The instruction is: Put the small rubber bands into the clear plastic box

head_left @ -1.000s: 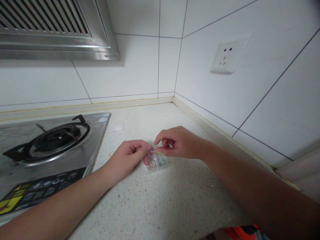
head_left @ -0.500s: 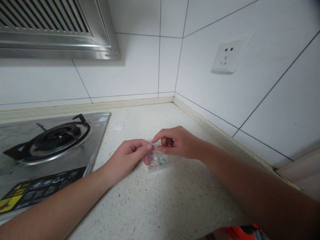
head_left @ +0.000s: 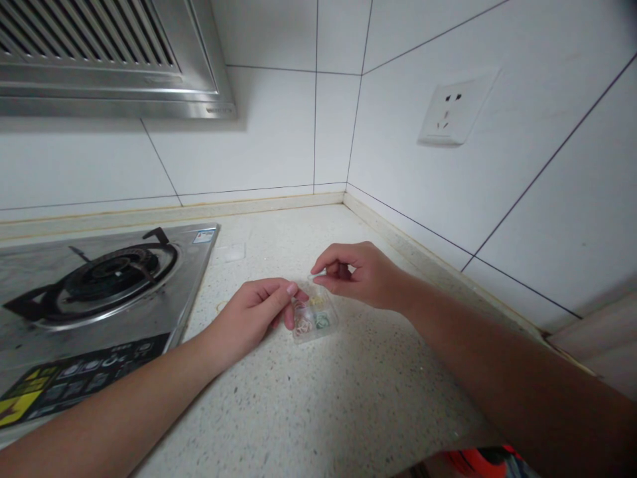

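A small clear compartment box (head_left: 328,334) rests on the counter, holding little coloured loops that look like rubber bands: pinkish ones (head_left: 302,324), green ones (head_left: 322,321) and some yellow. My left hand (head_left: 263,302) is at the box's left side, thumb pressed against the curled index finger; whatever may be between them is hidden. Over the box's far right corner, my right hand (head_left: 355,272) pinches a small pale thing (head_left: 318,274), too small to name, between thumb and fingertips. A thin yellow loop (head_left: 220,307) lies left of my left hand, partly covered by it.
A gas stove (head_left: 199,259) with a black burner stands on the left, under a metal range hood (head_left: 199,106). A clear flat plastic piece (head_left: 232,252) lies near the stove's edge. White tiled walls meet behind; a socket (head_left: 448,113) is on the right wall.
My right hand has moved up and right, away from my left fingertips, with a small pale thing in its pinch. More of the box shows. My left hand has barely moved.
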Tool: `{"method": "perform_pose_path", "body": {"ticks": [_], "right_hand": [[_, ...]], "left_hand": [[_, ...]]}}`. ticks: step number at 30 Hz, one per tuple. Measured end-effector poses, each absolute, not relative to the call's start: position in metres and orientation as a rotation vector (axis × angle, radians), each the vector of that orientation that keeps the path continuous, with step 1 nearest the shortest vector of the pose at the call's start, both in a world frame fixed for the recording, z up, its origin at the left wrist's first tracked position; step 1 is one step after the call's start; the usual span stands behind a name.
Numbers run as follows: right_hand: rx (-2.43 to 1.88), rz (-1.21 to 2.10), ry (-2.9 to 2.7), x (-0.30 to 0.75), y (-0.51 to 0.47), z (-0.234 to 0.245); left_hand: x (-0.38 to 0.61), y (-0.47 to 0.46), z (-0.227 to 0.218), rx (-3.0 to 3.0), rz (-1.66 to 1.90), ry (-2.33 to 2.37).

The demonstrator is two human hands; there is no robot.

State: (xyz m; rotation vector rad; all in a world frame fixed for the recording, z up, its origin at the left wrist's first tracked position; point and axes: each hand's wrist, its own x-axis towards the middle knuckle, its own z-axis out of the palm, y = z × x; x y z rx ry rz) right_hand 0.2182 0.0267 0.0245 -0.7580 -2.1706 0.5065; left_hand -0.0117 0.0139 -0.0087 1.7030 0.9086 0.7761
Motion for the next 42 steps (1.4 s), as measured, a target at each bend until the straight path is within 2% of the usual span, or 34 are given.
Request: {"method": "perform_pose_path", "body": {"ticks": [42], "right_hand": [[-0.779,0.467,-2.062,0.2219,0.0245,0.0334]], "left_hand": [[-0.0119,0.0122,-0.0071,1.772,0.737,0.957]]}}
